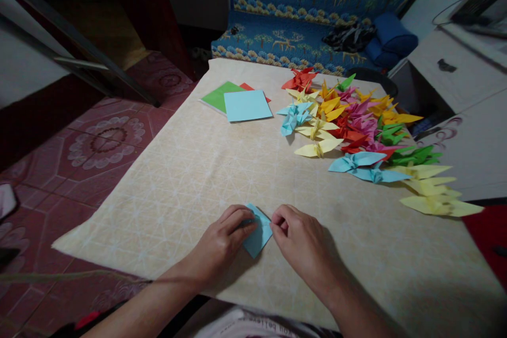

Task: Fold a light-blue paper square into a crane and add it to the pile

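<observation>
A small light-blue sheet of origami paper (258, 232), folded into a diamond shape, lies on the table in front of me. My left hand (233, 227) rests over its left side, fingers bent and pressing on the paper. At the right corner, my right hand (293, 227) pinches the paper's edge between thumb and curled fingers. Part of the folded paper is hidden beneath the left fingers. Toward the back right spreads a group of folded paper cranes (317, 129) in yellow, orange, red, pink, green and blue.
Flat squares of paper, a light-blue one (248, 105) over a green one (222, 94) and a red one, lie at the table's back. A pale patterned cloth covers the table (178, 179). Behind stands a blue sofa (277, 31); a white cabinet (463, 90) is at the right.
</observation>
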A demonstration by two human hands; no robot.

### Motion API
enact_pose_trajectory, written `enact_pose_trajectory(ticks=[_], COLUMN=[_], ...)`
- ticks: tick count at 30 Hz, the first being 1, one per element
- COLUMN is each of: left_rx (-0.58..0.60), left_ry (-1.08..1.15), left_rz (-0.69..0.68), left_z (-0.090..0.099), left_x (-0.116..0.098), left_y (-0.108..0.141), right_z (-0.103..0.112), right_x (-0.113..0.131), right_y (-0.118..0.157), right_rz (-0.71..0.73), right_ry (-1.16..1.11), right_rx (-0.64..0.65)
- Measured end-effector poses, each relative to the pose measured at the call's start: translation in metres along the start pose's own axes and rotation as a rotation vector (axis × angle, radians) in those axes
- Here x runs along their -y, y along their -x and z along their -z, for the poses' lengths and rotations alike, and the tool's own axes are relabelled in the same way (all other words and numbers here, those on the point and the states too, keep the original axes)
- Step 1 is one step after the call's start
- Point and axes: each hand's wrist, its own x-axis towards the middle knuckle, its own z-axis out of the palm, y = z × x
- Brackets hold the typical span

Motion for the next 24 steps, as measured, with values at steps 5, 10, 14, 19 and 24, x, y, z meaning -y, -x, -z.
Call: enact_pose_trajectory(ticks=[5, 10, 14, 19, 24], left_rx=[0.094, 0.139, 0.104, 0.04, 0.136], left_ry=[-0.02, -0.112, -0.12, -0.151, -0.09], left_rz=[-0.028, -0.023, -0.029, 0.056, 0.059], left_z=[-0.001, -0.003, -0.006, -0.009, -0.006], left_x=[0.007, 0.009, 0.008, 0.006, 0.008], left_y=[-0.012, -0.003, 0.003, 0.0, -0.005], right_z=[-0.001, -0.006, -0.007, -0.005, -0.003], right_x=[-0.023, -0.046, -0.051, -0.049, -0.045], right_y=[-0.012, -0.007, -0.002, -0.004, -0.006], right_rz=[-0.102, 0.172, 0.4, 0.475, 0.512], right_ry=[-0.011, -0.153, -0.121, -0.113, -0.095], right_rx=[-0.163, -0.21, -0.145, -0.126, -0.134])
